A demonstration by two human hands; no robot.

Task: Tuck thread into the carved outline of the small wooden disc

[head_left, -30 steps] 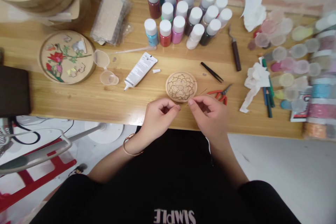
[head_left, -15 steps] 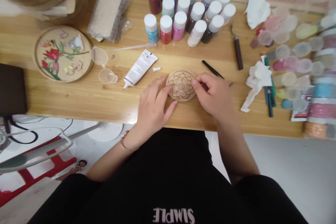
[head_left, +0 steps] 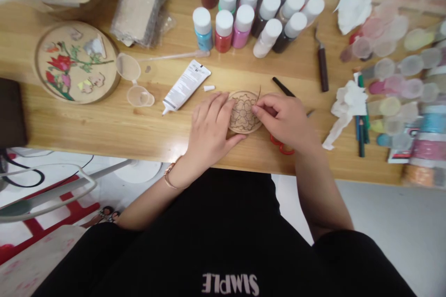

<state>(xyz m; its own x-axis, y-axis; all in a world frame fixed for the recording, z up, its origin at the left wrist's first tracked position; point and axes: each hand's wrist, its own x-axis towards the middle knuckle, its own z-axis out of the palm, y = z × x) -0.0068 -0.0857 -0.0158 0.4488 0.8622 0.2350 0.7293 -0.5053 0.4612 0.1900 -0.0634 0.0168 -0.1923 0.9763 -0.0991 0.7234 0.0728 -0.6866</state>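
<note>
A small round wooden disc (head_left: 244,120) with a flower pattern of dark lines lies near the table's front edge. My left hand (head_left: 213,125) holds it at the left, fingers over the upper edge and thumb along the lower one. At the disc's right side my right hand (head_left: 284,118) pinches a thin dark wire (head_left: 259,90), whose end sticks up above the fingers. Red scissor handles (head_left: 286,151) show partly beneath my right hand. Behind that hand lies a slim black tool (head_left: 282,87), partly covered. Left of the disc are an uncapped white tube (head_left: 187,86) and its small cap (head_left: 209,88).
Several paint bottles (head_left: 243,25) stand at the back. A round wooden board (head_left: 40,62) with a coloured flower design lies at the left, near two clear cups (head_left: 128,66). At the right are a dark-handled tool (head_left: 323,69), crumpled tissue (head_left: 350,97), pencils (head_left: 361,137) and several small cups (head_left: 384,68).
My left hand has slid right and lies further over the disc. The wire now shows rising above my right fingers, and the red scissor handles have come into sight. The whole view has shifted slightly.
</note>
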